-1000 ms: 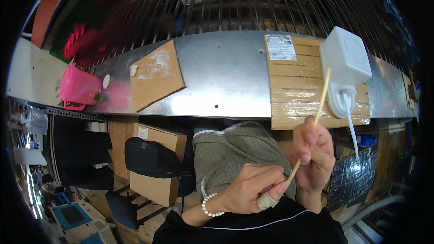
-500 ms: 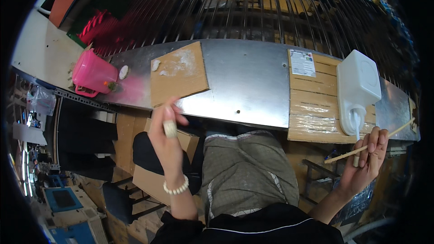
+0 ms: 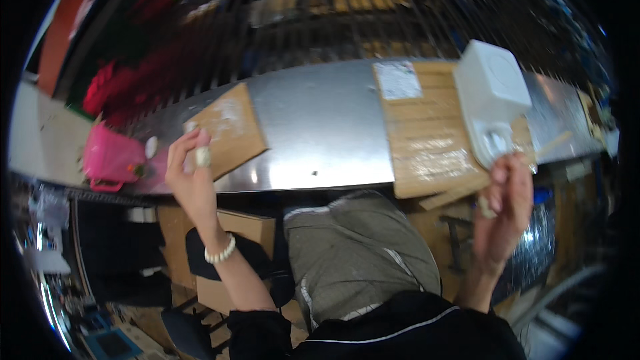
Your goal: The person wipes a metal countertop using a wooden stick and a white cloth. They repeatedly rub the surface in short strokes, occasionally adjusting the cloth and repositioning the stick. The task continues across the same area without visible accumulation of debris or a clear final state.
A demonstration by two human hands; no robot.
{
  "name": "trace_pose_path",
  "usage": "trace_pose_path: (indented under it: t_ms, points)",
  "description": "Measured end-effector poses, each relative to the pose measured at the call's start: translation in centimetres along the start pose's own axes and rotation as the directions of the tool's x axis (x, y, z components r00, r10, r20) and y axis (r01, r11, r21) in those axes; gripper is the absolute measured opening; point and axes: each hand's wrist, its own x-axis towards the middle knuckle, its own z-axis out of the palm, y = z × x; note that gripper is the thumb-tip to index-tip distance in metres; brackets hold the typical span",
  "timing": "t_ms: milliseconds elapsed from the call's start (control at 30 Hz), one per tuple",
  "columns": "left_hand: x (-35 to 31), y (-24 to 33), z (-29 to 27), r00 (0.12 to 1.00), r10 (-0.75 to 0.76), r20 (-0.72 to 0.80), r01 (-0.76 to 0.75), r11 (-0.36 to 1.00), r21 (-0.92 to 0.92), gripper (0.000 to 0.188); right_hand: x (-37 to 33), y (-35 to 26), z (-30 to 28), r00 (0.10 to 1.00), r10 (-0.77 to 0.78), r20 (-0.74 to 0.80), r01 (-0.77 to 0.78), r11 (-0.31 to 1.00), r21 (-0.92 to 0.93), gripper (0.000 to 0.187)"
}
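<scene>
Head view: seemingly partway through, with one thin, pale wooden stick (image 3: 555,143) already picked up, clasped in the right hand (image 3: 510,190) near the squarish white plastic container (image 3: 497,79), and not yet set down. Well apart from it, left hand (image 3: 190,167) raised at the flat brown cardboard sheet (image 3: 237,135) already smeared white; too blurred to tell whether closed on anything. Counted: two hands, one stick, one container, one smeared sheet, one bright pink plastic tub (image 3: 110,155).
</scene>
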Motion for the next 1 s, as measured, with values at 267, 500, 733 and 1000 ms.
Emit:
trace_pose_path:
  t_ms: [267, 500, 733, 1000]
  points:
    - [-9.3, 14.3, 3.7, 0.816, 0.169, 0.553, 0.213, 0.801, -0.559, 0.031, -0.1, 1.3, 3.7, 0.910, 0.205, 0.360, -0.305, 0.920, 0.246, 0.018]
    - [-11.1, 13.1, 3.4, 0.908, -0.035, 0.419, 0.298, 0.756, -0.583, 0.022, -0.7, 1.6, 3.6, 0.784, -0.026, 0.620, 0.153, 0.976, -0.153, 0.015]
    - [-10.6, 9.1, 2.2, 0.842, -0.307, 0.444, 0.540, 0.488, -0.686, 0.031, -3.1, 3.3, 3.2, 0.231, 0.383, 0.894, -0.032, 0.922, -0.387, 0.039]
    - [-6.8, 7.7, 3.4, 0.946, -0.144, 0.289, 0.246, 0.901, -0.356, 0.035, -4.8, 2.8, 6.2, 0.565, 0.677, 0.472, -0.276, 0.694, -0.665, 0.046]
